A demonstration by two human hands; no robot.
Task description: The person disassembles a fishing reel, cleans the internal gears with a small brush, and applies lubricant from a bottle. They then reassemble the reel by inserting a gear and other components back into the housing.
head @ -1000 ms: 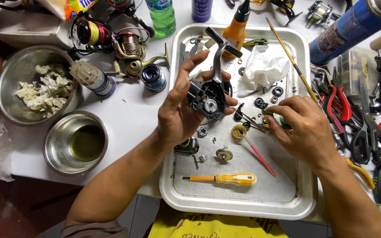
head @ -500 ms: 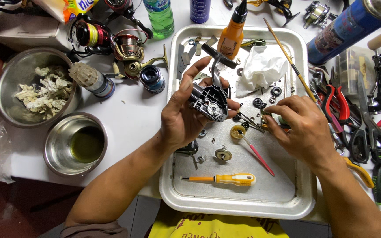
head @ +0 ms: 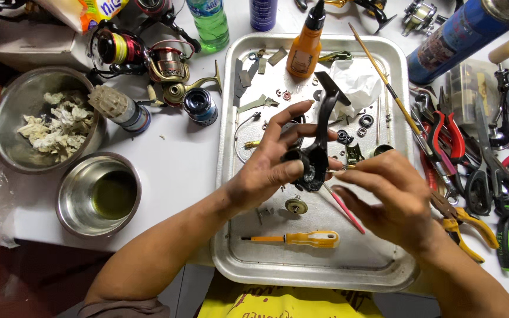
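Note:
My left hand (head: 269, 168) grips a black fishing reel body (head: 315, 154) above the metal tray (head: 378, 268), its stem pointing up and away. My right hand (head: 393, 197) pinches a small brass-coloured part (head: 349, 167) against the right side of the reel body. Under the hands lie a small round gear (head: 296, 206), a thin red stick (head: 344, 209) and an orange-handled screwdriver (head: 301, 238). Several washers and small metal pieces are scattered over the far half of the tray.
An orange oil bottle (head: 305, 44) and a crumpled tissue (head: 357, 82) sit at the tray's far end. Two steel bowls (head: 98, 194) and spinning reels (head: 148, 56) lie left. Pliers and scissors (head: 490, 176) and a blue can (head: 460, 35) lie right.
My left hand has turned the reel body and lowered it toward the tray's middle. My right hand moved left from the loose parts and brought a small part against the reel.

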